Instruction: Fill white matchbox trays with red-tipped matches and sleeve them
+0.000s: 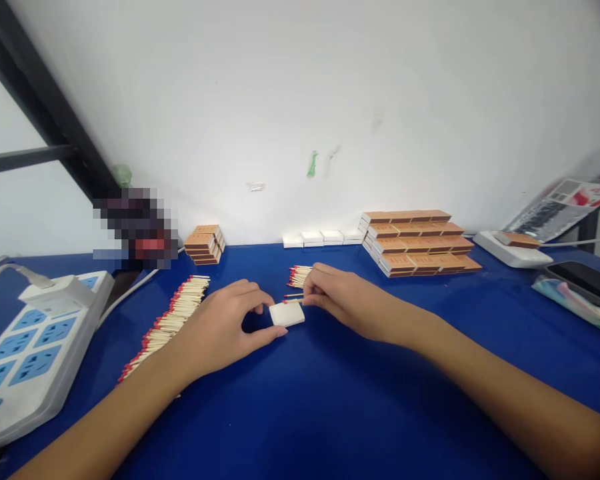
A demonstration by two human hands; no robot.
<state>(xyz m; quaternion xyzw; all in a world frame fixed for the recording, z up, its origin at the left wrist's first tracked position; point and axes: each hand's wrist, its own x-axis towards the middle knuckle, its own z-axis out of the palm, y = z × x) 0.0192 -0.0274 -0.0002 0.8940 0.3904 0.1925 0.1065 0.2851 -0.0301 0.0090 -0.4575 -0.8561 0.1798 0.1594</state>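
A small white matchbox tray rests on the blue table, gripped at its left end between the thumb and fingers of my left hand. At its far right corner, my right hand has its fingertips pinched on a matchstick, which lies along the tray's far edge with the red head to the left. Just beyond is a small pile of matches, partly behind my right fingers. A long row of red-headed matches stretches beside my left hand and is partly covered by the forearm.
Stacked brown matchboxes stand at the back right, with a smaller stack at the back left. Several white trays line the wall. A power strip lies at left; a white device and dark phone lie at right.
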